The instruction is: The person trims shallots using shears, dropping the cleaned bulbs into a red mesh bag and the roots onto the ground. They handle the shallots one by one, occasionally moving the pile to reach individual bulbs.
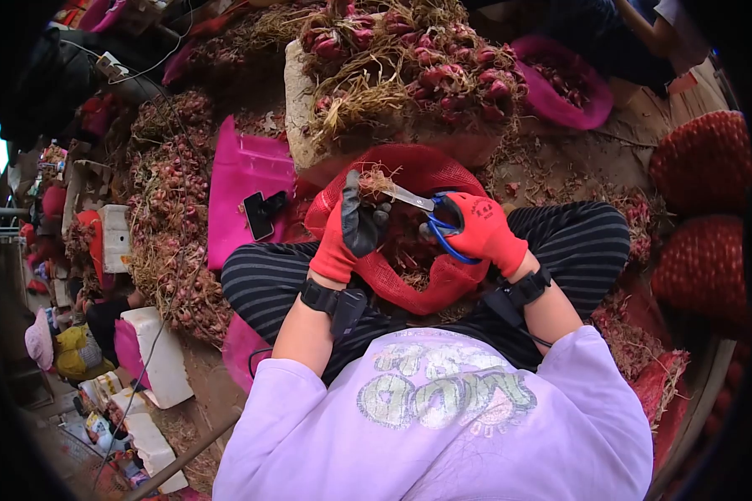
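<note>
- Pinching a tuft of dry fibres (376, 181) in the left grip (358, 227), thumb against gloved fingers, with loose strands poking out toward the far side; impossible to tell whether around a hidden bulb as well
- Wrapped closely round the blue handles of the scissors (414, 197) with the right grip (480, 225); impossible to tell how far apart the blades stand
- Slanting, along the long axis of the scissors, from handles at near right to blade tip at far left, aimed straight at the tuft
- Placed, in the case of the tuft, to the left of the right grip and a little farther off, at the very end of the blades; overlapping the tip in view, yet hard to call touching or merely just beside
- Nearer to the tuft by far with the left grip, in direct hold of it; parted from it, on the right, by the blades
- Turning most, in judgement, on the blade tip against the tuft, with left fingers just to the near side of that line
- Poised over a red mesh bag (409, 296), spread between the crossed legs, with dry scraps inside
- Farther off, beyond both grips, heaped with red bulbs (443, 73) on a pale block (299, 104)
</note>
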`<state>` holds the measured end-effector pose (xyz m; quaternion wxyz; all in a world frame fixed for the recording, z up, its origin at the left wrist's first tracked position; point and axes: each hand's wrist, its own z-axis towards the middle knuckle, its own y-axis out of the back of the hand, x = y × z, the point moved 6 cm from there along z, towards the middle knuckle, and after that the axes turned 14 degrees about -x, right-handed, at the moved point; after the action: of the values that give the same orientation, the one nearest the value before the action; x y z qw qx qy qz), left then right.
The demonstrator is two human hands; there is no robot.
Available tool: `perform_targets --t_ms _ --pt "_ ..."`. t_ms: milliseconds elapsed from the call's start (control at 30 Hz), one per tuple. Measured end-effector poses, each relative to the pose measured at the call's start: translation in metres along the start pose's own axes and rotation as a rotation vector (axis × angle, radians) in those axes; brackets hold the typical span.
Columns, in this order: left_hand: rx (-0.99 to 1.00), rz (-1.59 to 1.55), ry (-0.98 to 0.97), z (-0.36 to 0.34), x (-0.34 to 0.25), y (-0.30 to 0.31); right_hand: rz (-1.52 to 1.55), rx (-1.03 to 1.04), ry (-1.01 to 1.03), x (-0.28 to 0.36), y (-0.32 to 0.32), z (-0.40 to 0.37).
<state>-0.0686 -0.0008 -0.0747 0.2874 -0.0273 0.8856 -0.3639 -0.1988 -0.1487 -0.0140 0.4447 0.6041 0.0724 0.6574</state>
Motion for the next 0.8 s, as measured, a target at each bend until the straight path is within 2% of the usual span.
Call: perform_targets --t_ms 167,233,333,367,433,500,533,567,667,800 --pt "-0.015 0.018 0.024 0.002 0.004 0.011 -0.068 0.073 -0.053 -0.009 -0.009 -0.006" --pt "-0.035 0.051 -0.026 0.002 0.004 0.014 -0.086 0.063 -0.045 -0.009 -0.010 -0.008" --pt "-0.063 0.008 -0.039 -0.009 0.001 0.002 0.027 0.120 -0.131 -0.014 -0.015 -0.009" --pt "-0.071 -0.021 -0.034 -0.012 0.002 -0.004 0.159 0.132 -0.227 -0.016 -0.015 -0.009" --pt "0.051 0.380 -0.405 0.000 -0.005 -0.011 0.421 0.155 -0.416 -0.018 -0.014 -0.009" --pt "0.189 0.396 -0.517 -0.001 -0.010 -0.020 0.326 0.074 -0.309 -0.014 -0.001 -0.007" --pt "0.264 0.215 -0.440 -0.004 -0.013 -0.026 0.278 0.033 -0.254 -0.012 0.006 -0.007" --pt "0.337 0.033 -0.361 -0.007 -0.017 -0.032 0.025 -0.002 -0.203 -0.010 0.012 -0.009" --pt "0.236 -0.057 -0.343 -0.009 -0.019 -0.030 -0.090 -0.046 -0.152 0.001 0.013 -0.020" --pt "0.211 -0.016 -0.298 -0.007 -0.014 -0.021 -0.132 -0.161 -0.078 0.004 0.007 -0.024"
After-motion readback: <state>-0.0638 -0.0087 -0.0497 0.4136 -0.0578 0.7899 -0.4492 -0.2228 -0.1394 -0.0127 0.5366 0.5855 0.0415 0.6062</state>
